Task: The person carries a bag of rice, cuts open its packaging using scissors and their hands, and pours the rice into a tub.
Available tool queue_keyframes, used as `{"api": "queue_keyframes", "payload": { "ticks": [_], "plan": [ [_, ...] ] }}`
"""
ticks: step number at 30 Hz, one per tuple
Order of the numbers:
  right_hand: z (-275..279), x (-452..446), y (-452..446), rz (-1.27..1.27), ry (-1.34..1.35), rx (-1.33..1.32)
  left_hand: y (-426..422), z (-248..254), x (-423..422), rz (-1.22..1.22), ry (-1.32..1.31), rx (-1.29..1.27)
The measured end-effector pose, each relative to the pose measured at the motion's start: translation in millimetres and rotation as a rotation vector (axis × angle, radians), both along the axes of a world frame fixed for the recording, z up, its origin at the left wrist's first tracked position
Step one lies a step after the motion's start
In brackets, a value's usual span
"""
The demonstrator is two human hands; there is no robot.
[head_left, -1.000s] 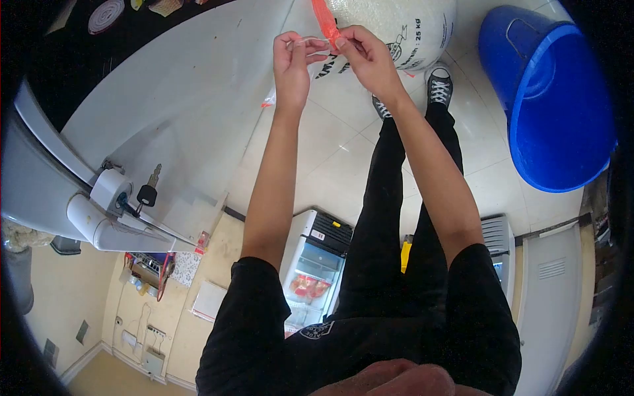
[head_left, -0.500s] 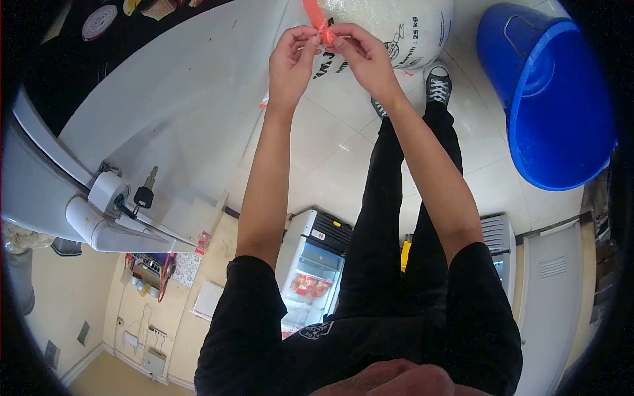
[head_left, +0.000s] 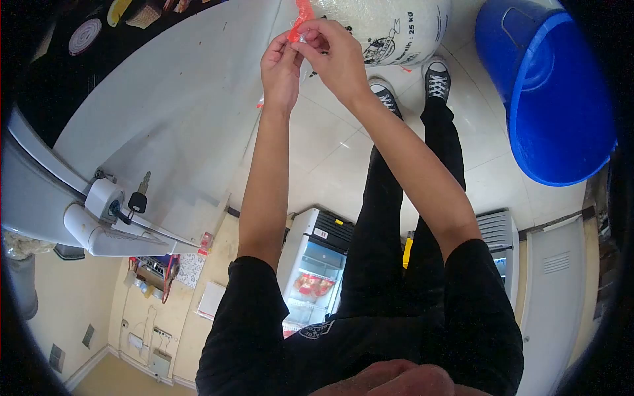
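Note:
At the top of the head view, a large white printed sack with a "25 kg" label stands on the floor. A red-orange plastic strip runs from the sack's edge down to my fingers. My left hand pinches the strip's lower end from the left. My right hand has its thumb and forefinger closed on the same end, touching the left fingertips. The exact knot or fold between the fingers is too small to make out.
A large blue bin lies open towards me on the right. On the left a white curved appliance has a key in its lock. My sneakers are on the tiled floor below the sack.
Both hands have moved left with the strip, and the right hand now crosses closer over the left. The right forearm leans further left, and more of the left shoe shows.

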State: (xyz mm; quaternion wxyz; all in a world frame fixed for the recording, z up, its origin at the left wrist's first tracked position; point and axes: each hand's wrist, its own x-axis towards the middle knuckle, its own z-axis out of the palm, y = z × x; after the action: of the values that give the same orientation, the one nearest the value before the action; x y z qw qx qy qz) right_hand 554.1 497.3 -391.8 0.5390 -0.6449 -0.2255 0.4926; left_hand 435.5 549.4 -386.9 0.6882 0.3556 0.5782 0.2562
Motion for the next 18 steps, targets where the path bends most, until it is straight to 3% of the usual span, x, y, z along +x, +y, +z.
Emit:
{"api": "queue_keyframes", "payload": {
  "ticks": [4, 7, 14, 18],
  "plan": [
    [-6, -6, -1, -0.117, 0.075, 0.066, 6, 5, 3, -0.022, 0.055, 0.0],
    [-16, -4, -5, -0.155, 0.329, 0.034, 10, 7, 2, -0.196, 0.179, 0.093],
    [-15, 13, -15, -0.016, 0.243, -0.083, 3, 0, 2, -0.436, 0.376, 0.402],
    [-8, 27, -20, 0.043, 0.212, -0.064, 3, 7, 8, -0.497, 0.393, 0.457]
  ]
}}
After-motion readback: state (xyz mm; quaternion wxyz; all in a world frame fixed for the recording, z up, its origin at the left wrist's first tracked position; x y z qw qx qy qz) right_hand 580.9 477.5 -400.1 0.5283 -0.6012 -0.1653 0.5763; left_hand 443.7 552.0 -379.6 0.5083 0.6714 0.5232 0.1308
